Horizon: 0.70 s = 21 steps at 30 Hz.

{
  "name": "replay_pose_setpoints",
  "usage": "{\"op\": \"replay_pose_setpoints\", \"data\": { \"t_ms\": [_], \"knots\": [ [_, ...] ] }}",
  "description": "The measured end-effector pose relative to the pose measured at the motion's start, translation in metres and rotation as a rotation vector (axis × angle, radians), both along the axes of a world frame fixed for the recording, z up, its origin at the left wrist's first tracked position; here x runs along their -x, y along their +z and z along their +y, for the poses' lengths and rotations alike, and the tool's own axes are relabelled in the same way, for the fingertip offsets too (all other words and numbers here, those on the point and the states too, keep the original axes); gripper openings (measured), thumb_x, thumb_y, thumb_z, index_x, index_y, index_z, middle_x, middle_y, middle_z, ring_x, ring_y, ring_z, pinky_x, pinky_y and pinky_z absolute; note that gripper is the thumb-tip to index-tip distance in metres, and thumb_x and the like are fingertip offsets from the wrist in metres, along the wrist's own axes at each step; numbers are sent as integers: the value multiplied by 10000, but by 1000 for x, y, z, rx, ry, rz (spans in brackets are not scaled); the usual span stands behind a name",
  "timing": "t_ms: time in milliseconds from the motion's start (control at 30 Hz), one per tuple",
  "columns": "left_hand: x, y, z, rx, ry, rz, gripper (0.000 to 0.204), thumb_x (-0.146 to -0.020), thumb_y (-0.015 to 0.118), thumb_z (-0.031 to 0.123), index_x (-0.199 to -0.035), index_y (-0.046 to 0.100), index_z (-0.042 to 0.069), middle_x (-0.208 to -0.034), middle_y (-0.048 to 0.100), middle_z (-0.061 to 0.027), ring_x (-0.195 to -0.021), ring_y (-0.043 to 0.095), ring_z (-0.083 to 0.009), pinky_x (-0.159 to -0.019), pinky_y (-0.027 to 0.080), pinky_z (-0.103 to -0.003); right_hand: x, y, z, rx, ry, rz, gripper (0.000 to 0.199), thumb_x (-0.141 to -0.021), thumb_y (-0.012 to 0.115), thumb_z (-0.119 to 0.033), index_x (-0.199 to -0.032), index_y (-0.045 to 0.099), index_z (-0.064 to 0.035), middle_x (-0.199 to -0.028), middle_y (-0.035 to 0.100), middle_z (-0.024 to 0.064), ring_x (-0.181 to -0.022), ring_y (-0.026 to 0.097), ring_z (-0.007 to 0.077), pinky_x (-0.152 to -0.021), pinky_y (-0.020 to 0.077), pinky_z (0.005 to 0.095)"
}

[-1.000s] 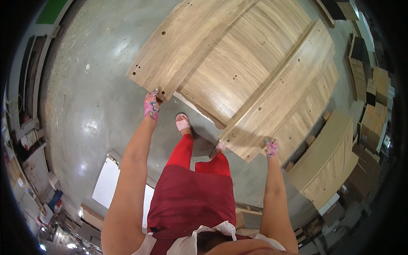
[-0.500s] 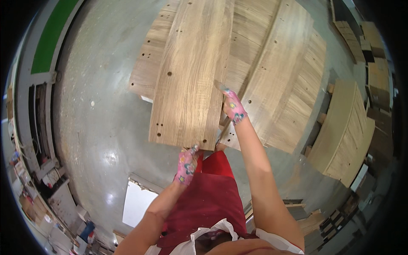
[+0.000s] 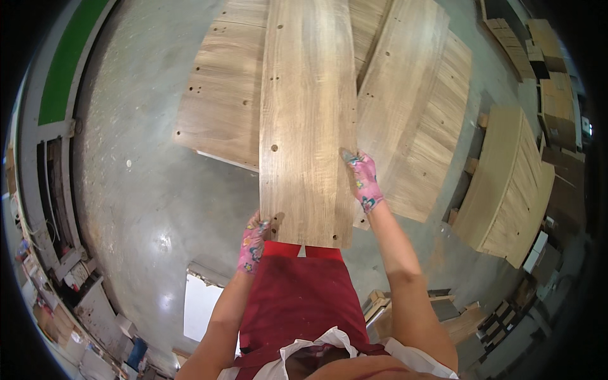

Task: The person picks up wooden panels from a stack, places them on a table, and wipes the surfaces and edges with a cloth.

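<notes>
I hold a long light-wood panel (image 3: 307,120) with drilled holes lengthwise in front of me, above the floor. My left hand (image 3: 252,244), in a pink flowered glove, grips its near left corner. My right hand (image 3: 363,179), gloved the same way, clasps its right edge a little farther up. Under the panel lie wider wood boards (image 3: 221,101) of the same colour on the concrete floor, and another board (image 3: 415,120) slants to the right. My red apron (image 3: 297,297) shows below the panel's near end.
A stack of wood panels (image 3: 503,183) stands on blocks to the right, with more stacks (image 3: 551,76) beyond. A white sheet (image 3: 199,304) lies on the floor at lower left. Wood offcuts (image 3: 380,304) sit by my right side. Cluttered shelving (image 3: 57,253) lines the left wall.
The panel has swung from a slant to lie straight ahead of me and come closer. My left hand moved up to its near corner; my right hand stays on its right edge.
</notes>
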<state>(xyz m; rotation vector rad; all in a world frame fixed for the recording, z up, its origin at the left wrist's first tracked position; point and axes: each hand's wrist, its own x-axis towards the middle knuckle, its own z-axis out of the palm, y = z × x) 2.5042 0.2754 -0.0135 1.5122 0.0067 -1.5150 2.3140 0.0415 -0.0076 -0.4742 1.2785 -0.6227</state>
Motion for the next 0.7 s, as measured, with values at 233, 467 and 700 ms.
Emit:
{"op": "replay_pose_setpoints", "data": {
  "t_ms": [233,467,700],
  "knots": [
    [55,-30,-3,-60,135,-41,181,-737,668,165,-837,599,31,-610,517,36,-508,458,-57,-470,359,-210,26,8,5,117,-7,174,288,-774,633,-104,-1028,567,16,-876,603,29,-718,544,92,-659,430,206],
    [96,-26,-28,-47,142,-129,187,-735,627,83,-910,616,18,-644,526,39,-505,424,-50,-478,328,-193,70,25,-7,160,-90,229,310,-778,525,16,-1088,516,31,-900,575,32,-749,528,94,-666,417,192],
    [127,-37,-65,28,34,-105,167,-733,655,105,-872,603,29,-680,541,38,-552,457,-34,-502,352,-169,150,-13,-14,221,-259,151,204,-763,551,-28,-960,524,16,-880,556,42,-782,515,124,-697,406,224]
  ]
}}
